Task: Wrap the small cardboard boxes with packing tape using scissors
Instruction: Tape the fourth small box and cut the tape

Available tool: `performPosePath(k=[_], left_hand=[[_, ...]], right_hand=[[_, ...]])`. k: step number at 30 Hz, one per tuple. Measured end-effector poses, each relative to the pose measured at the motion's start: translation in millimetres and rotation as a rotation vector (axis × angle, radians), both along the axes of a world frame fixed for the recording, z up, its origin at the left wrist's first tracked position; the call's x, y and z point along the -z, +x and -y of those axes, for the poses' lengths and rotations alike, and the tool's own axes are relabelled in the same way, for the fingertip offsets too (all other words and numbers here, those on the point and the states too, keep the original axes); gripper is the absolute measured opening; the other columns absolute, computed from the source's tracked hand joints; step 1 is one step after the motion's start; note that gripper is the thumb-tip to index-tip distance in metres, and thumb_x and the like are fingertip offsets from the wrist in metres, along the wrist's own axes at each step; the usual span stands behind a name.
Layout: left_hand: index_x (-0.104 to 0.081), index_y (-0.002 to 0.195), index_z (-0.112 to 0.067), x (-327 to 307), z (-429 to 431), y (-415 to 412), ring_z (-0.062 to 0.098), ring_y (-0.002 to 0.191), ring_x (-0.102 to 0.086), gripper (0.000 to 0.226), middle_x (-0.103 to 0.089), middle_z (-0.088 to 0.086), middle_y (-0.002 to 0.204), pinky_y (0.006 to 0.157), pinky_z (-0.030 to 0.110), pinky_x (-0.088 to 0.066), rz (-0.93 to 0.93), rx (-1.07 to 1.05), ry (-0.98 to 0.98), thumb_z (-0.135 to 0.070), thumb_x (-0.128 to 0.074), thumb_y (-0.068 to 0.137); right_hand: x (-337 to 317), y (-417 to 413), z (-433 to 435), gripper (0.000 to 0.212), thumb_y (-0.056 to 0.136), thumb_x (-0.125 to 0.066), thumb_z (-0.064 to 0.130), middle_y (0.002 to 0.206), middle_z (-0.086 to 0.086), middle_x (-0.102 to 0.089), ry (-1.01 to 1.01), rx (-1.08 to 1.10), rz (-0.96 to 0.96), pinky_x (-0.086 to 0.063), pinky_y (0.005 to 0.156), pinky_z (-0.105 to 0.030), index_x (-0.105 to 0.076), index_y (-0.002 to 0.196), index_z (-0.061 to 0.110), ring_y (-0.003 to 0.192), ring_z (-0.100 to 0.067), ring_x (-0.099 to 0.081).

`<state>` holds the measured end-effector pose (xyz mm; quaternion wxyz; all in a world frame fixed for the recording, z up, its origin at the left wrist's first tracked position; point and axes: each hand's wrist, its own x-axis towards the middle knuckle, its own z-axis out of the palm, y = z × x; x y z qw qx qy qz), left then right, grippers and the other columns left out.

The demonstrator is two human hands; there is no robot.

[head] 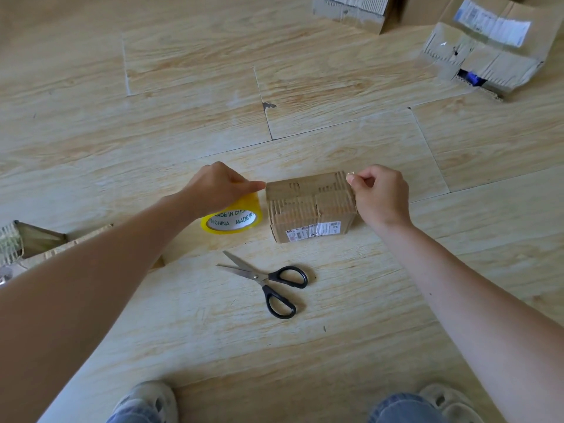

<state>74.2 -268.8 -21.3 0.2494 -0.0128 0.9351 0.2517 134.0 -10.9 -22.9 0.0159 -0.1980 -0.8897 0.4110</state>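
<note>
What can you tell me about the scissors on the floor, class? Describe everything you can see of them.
The scissors have black loop handles, plastic by the look of them, and plain metal blades. They lie flat on the pale wood-grain floor, blades parted and pointing up and left, handles toward the person. They sit just in front of the small cardboard box and the yellow tape roll, apart from both. Neither hand touches them.

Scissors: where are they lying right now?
In the head view the scissors lie open on the floor, untouched, nearer the person than the tape roll and small box.
</note>
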Motion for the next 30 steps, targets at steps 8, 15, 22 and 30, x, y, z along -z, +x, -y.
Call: performPosePath(k=[8,15,22,30], left_hand=[[-0.074,0.1,-0.038,-3,2,2,-0.006,0.087,-0.058,0.023,-0.069,-0.019,0.109,0.071,0.018,-0.046,-0.012,0.057,0.189,-0.05,-0.062,0.085],[-0.067,0.114,-0.04,-5,-3,0,-0.009,0.095,-0.053,0.026,-0.062,-0.021,0.121,0.079,0.015,-0.042,-0.01,0.154,0.192,-0.046,-0.056,0.091],[-0.07,0.107,-0.043,-8,-2,6,-0.003,0.085,-0.057,0.023,-0.067,-0.021,0.111,0.067,0.018,-0.042,-0.05,0.139,0.153,-0.049,-0.055,0.091],[-0.07,0.107,-0.042,-12,-1,14,0.009,0.098,-0.06,0.025,-0.068,-0.018,0.111,0.086,0.035,-0.051,-0.058,0.119,0.115,-0.05,-0.053,0.092]], right_hand=[[4,0,-3,0.014,0.098,-0.057,0.019,0.069,0.016,-0.051,0.057,-0.068,-0.008,-0.033,0.054,-0.016,-0.057,0.085,0.014,0.063,0.0,-0.048],[3,2,-5,0.013,0.1,-0.052,0.018,0.07,0.013,-0.049,0.088,-0.095,-0.011,-0.033,0.06,-0.025,-0.052,0.088,0.015,0.065,-0.013,-0.049],[1,9,-4,0.011,0.099,-0.053,0.009,0.087,-0.005,-0.055,0.181,-0.168,-0.173,-0.034,0.058,-0.008,-0.055,0.09,0.004,0.071,-0.011,-0.047],[-1,11,-8,0.012,0.099,-0.053,0.011,0.076,0.001,-0.058,0.137,-0.243,-0.237,-0.037,0.052,-0.011,-0.055,0.093,0.0,0.06,-0.01,-0.051]])
